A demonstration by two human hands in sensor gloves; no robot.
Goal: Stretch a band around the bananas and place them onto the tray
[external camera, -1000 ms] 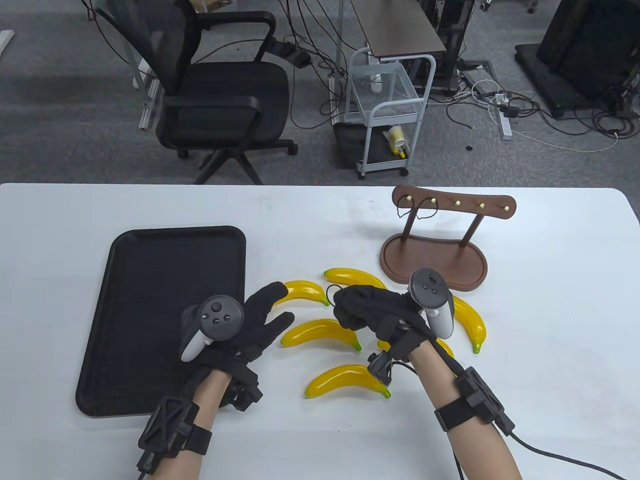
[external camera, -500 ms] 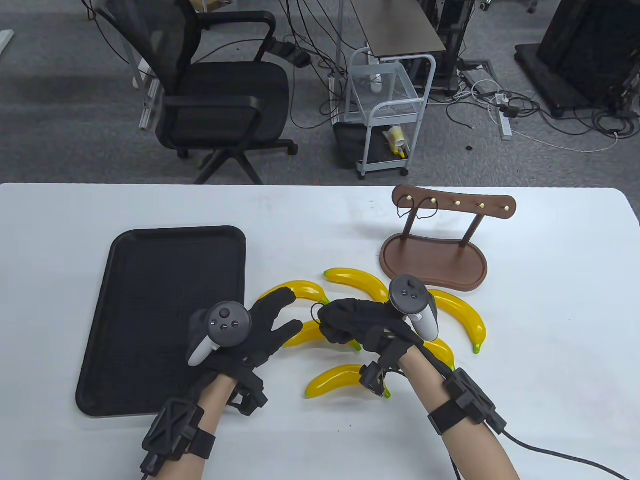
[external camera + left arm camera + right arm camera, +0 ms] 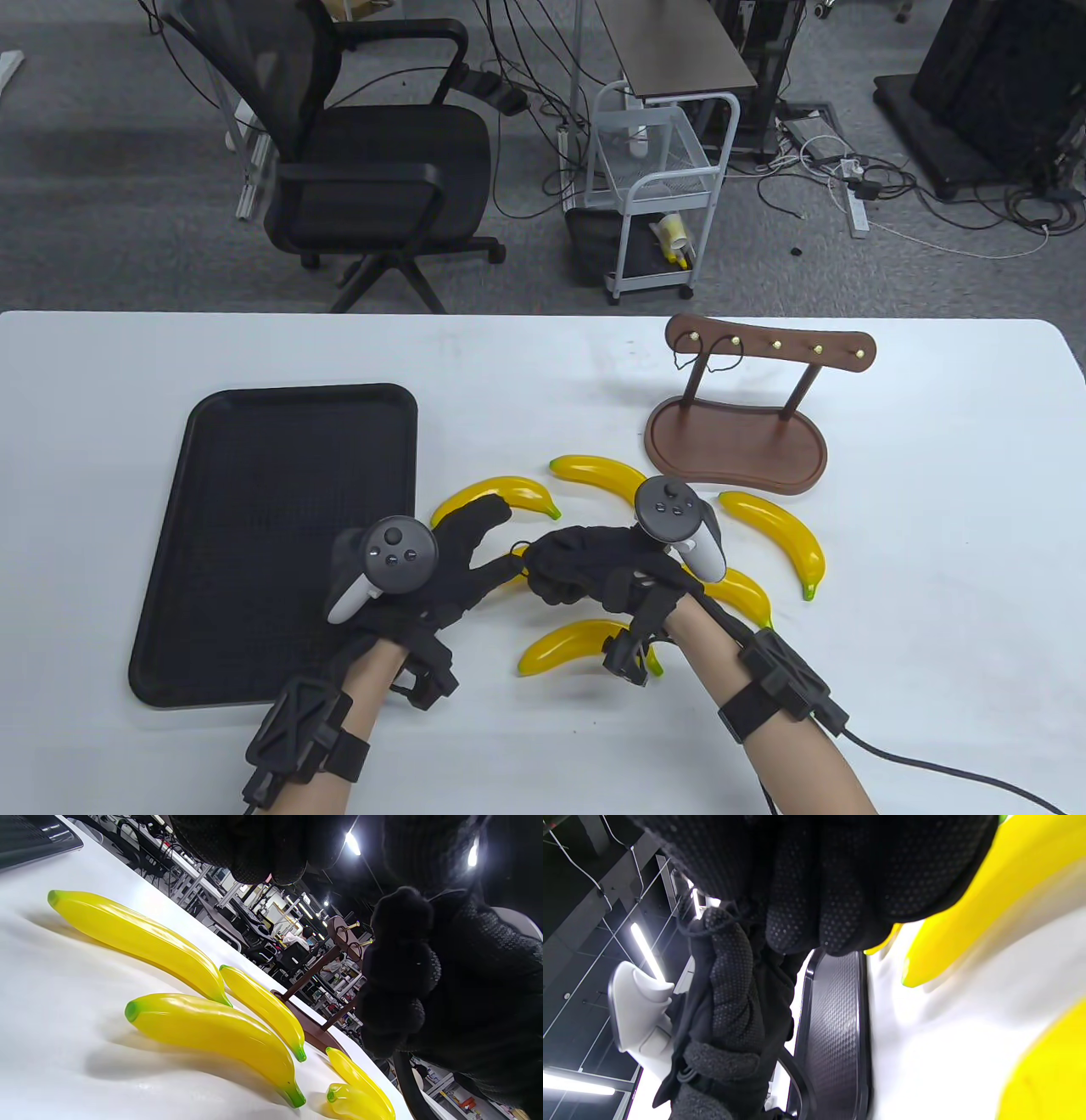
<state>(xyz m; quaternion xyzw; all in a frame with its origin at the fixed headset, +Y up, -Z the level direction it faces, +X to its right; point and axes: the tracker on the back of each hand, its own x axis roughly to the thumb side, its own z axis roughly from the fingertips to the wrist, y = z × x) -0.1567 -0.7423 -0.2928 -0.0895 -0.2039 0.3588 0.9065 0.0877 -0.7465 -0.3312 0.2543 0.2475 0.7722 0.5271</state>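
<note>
Several yellow bananas lie loose on the white table, right of the black tray. My right hand is curled, pinching a thin black band that barely shows at its fingertips. It hovers over the middle banana. My left hand has its fingers stretched out, and one fingertip meets the right hand's fingertips. In the left wrist view the right fist hangs above the bananas. The tray holds nothing.
A brown wooden hook stand sits at the back right, with thin bands hanging on its left hooks. A banana lies just in front of it. Beyond the table's far edge are an office chair and a cart.
My right hand has moved left and nearer with the band. My left hand has shifted right, so the two now meet over the middle banana. The bananas have not moved.
</note>
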